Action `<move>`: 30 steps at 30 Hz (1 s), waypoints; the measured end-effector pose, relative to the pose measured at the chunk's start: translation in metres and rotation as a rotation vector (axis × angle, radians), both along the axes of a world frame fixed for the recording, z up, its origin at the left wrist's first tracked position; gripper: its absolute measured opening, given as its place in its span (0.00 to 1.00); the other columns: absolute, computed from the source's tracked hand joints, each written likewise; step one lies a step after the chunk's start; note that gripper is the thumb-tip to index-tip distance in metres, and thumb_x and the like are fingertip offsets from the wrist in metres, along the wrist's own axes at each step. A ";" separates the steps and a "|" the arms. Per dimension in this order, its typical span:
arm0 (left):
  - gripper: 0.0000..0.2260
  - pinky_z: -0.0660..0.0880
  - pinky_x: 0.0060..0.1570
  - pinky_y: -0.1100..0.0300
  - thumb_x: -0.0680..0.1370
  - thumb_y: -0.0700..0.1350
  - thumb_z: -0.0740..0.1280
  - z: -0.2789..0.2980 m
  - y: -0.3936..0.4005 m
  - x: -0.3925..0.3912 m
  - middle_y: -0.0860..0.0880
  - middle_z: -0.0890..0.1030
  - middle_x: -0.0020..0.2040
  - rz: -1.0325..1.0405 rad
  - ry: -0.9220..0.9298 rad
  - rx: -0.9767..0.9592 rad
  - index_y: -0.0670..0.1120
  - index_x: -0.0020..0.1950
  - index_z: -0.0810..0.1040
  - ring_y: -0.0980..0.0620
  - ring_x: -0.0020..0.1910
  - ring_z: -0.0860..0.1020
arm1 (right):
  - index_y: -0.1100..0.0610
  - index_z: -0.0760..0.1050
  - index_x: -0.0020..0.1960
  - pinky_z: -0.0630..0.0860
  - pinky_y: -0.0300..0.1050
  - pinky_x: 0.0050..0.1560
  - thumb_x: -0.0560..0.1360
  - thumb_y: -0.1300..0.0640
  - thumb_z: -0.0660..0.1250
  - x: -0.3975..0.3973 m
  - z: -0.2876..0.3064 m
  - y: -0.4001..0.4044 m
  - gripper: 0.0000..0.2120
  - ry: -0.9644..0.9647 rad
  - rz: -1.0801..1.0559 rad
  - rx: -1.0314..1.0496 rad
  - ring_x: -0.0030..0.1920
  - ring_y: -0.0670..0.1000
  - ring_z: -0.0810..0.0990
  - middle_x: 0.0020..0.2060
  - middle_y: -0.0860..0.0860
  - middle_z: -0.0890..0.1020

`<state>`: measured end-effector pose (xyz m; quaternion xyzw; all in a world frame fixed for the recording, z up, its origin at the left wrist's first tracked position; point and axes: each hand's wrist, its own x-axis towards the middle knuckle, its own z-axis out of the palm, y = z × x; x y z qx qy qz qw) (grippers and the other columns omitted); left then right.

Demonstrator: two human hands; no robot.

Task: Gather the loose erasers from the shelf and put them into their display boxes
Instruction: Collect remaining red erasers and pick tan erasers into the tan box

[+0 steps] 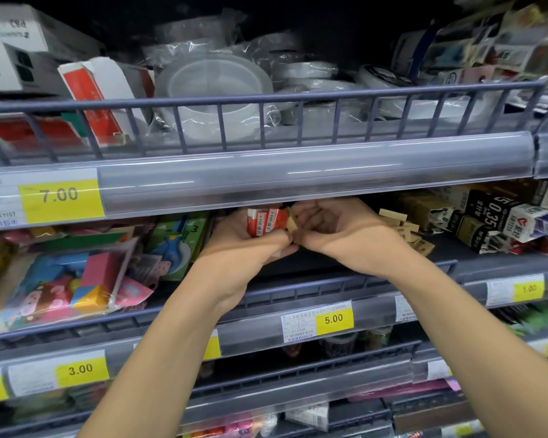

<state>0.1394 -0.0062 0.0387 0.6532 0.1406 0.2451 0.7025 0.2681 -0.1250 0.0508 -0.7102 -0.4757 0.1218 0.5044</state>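
From the head camera I see my left hand [250, 238] cupped round a small stack of erasers [264, 221]: flat little blocks in glossy red-and-white sleeves with barcodes, held up just under the shelf lip [298, 175], a smooth clear plastic price rail. My right hand [332, 229] is curled tight beside it, knuckles touching the left; its fingers pinch a pale tan block [292, 223] that touches the red stack. More tan erasers [402, 227] lie tumbled on the dark shelf floor just right of my right wrist. Past them stand small printed cartons [494, 216], close-packed. To the left lie crinkly clear bags of bright foam shapes [76, 279]. The gap between the rail above and the wire front fence [329, 287] below is narrow; my hands fill most of it, with open dark shelf directly beneath them.
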 end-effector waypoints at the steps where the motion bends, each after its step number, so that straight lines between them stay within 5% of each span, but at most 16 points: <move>1: 0.13 0.82 0.57 0.52 0.77 0.28 0.68 -0.001 0.001 -0.001 0.44 0.88 0.52 -0.010 -0.010 0.007 0.43 0.56 0.81 0.48 0.54 0.86 | 0.51 0.78 0.50 0.80 0.52 0.56 0.71 0.68 0.73 -0.005 0.000 0.001 0.15 0.008 0.017 0.019 0.45 0.53 0.81 0.46 0.56 0.83; 6: 0.15 0.81 0.60 0.48 0.71 0.33 0.73 -0.002 0.002 -0.001 0.41 0.87 0.52 0.031 0.014 0.054 0.45 0.56 0.82 0.44 0.56 0.86 | 0.61 0.79 0.51 0.79 0.55 0.57 0.73 0.71 0.71 -0.010 -0.008 0.002 0.10 -0.020 0.024 0.071 0.49 0.57 0.83 0.47 0.59 0.84; 10: 0.17 0.84 0.52 0.53 0.74 0.27 0.71 -0.003 0.002 0.002 0.44 0.88 0.47 0.050 0.018 0.018 0.45 0.57 0.81 0.48 0.50 0.87 | 0.62 0.81 0.50 0.79 0.57 0.54 0.73 0.68 0.73 -0.011 -0.011 0.000 0.07 -0.067 0.045 0.106 0.46 0.59 0.83 0.44 0.60 0.84; 14: 0.15 0.83 0.42 0.61 0.75 0.26 0.69 -0.002 0.001 0.004 0.49 0.87 0.39 0.062 0.043 0.025 0.45 0.53 0.81 0.52 0.43 0.87 | 0.50 0.82 0.48 0.78 0.46 0.50 0.72 0.63 0.75 -0.006 -0.010 -0.005 0.10 -0.145 0.089 0.050 0.42 0.50 0.81 0.42 0.49 0.84; 18: 0.13 0.82 0.39 0.63 0.75 0.29 0.71 -0.001 0.002 0.005 0.46 0.85 0.46 0.095 0.068 0.003 0.45 0.53 0.81 0.49 0.46 0.85 | 0.41 0.80 0.45 0.72 0.28 0.39 0.75 0.62 0.72 0.020 -0.005 -0.005 0.15 -0.149 -0.089 0.025 0.35 0.39 0.76 0.34 0.38 0.81; 21: 0.12 0.79 0.36 0.64 0.75 0.31 0.72 -0.003 0.004 0.005 0.44 0.84 0.48 0.116 0.083 0.008 0.45 0.52 0.80 0.47 0.46 0.83 | 0.41 0.79 0.54 0.68 0.24 0.44 0.78 0.57 0.69 0.042 -0.003 -0.004 0.11 -0.324 -0.198 -0.240 0.45 0.44 0.78 0.41 0.37 0.79; 23: 0.11 0.79 0.36 0.63 0.75 0.31 0.71 -0.003 0.004 0.006 0.45 0.84 0.46 0.123 0.086 0.017 0.46 0.51 0.80 0.48 0.44 0.83 | 0.43 0.77 0.65 0.69 0.31 0.53 0.78 0.50 0.68 0.050 -0.001 -0.002 0.15 -0.555 -0.184 -0.484 0.57 0.49 0.77 0.51 0.40 0.79; 26: 0.10 0.79 0.33 0.63 0.75 0.31 0.71 -0.004 0.005 0.007 0.50 0.85 0.37 0.124 0.075 0.007 0.45 0.50 0.80 0.51 0.40 0.85 | 0.42 0.72 0.70 0.66 0.54 0.69 0.79 0.43 0.65 0.052 -0.007 0.007 0.20 -0.656 -0.125 -0.693 0.69 0.57 0.67 0.68 0.48 0.75; 30: 0.10 0.77 0.31 0.64 0.75 0.32 0.72 -0.004 0.006 0.006 0.50 0.86 0.36 0.140 0.093 0.034 0.46 0.51 0.80 0.53 0.38 0.85 | 0.40 0.74 0.66 0.68 0.58 0.67 0.78 0.45 0.65 0.051 -0.014 0.016 0.16 -0.638 -0.144 -0.700 0.69 0.59 0.67 0.64 0.52 0.76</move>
